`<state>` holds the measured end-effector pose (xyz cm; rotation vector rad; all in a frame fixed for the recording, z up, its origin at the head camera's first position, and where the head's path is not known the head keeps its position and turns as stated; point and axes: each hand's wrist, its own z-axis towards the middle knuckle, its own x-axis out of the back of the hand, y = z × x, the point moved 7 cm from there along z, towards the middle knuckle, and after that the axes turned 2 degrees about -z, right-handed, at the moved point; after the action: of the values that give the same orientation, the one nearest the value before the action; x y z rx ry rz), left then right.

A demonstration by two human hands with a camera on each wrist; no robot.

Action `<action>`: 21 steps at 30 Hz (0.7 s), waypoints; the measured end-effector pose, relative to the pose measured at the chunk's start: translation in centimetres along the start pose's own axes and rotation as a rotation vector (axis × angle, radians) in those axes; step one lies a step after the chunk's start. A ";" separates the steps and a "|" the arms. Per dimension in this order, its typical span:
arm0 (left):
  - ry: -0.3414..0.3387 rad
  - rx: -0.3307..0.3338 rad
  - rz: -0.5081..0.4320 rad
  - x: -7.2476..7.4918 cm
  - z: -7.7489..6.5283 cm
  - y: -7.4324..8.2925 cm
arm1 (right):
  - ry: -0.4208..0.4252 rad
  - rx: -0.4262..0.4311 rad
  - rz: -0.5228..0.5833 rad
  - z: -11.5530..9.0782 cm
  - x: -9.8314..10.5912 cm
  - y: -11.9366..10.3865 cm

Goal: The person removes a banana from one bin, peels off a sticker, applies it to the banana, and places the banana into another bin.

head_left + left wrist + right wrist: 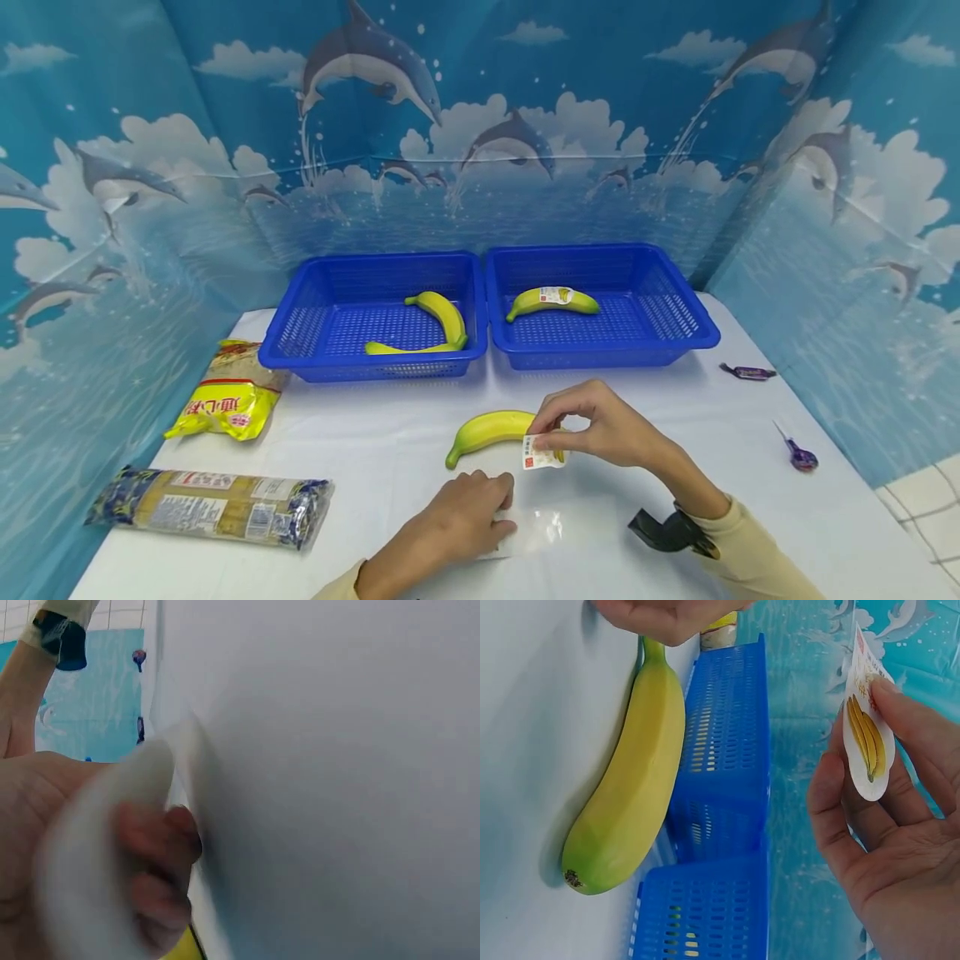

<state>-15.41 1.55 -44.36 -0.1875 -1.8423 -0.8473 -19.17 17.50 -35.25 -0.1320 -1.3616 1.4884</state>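
Note:
In the head view, my right hand pinches a white label with a banana picture and red print between thumb and fingers. The label hangs just in front of the right end of a yellow-green banana; in the right wrist view the two are apart. My left hand is nearer the front, fingers curled at the left end of a glossy pale sheet. A blurred white curved edge crosses its palm in the left wrist view, partly covering the fingers.
Behind stand two blue baskets, the left one with two bananas, the right one with one labelled banana. At left lie a yellow food bag and a long noodle packet. A wrapped candy and a lollipop lie right.

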 end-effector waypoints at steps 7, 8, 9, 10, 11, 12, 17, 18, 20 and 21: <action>0.148 -0.045 -0.023 1.8 -1.0 0.9 | -0.004 -0.088 -0.005 0.6 -0.4 1.0; 0.168 -0.049 -0.067 2.1 -1.2 0.8 | -0.001 -0.107 -0.001 0.6 -0.4 1.3; 0.187 -0.063 -0.127 2.5 -1.3 0.8 | 0.000 -0.121 0.005 0.6 -0.5 1.4; 0.204 -0.072 -0.198 3.0 -1.4 0.6 | 0.001 -0.133 0.012 0.6 -0.5 1.6; 0.221 -0.080 -0.285 3.4 -1.5 0.4 | 0.003 -0.142 0.018 0.7 -0.6 1.7; 0.239 -0.090 -0.378 3.9 -1.5 0.2 | 0.004 -0.147 0.020 0.8 -0.6 1.8; 0.389 -0.140 -0.641 5.9 -1.1 -0.8 | 0.002 -0.139 0.033 1.2 -0.9 2.1; 0.423 -0.146 -0.656 6.3 -1.0 -1.0 | 0.002 -0.138 0.035 1.3 -0.9 2.1; 0.474 -0.150 -0.680 6.7 -0.9 -1.2 | 0.002 -0.138 0.045 1.5 -1.1 2.1; 0.490 -0.144 -0.690 6.8 -0.8 -1.3 | 0.001 -0.139 0.051 1.6 -1.1 2.2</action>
<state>-18.46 -1.61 -38.95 0.5569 -1.3733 -1.3577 -21.07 16.11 -36.98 -0.2572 -1.4703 1.4345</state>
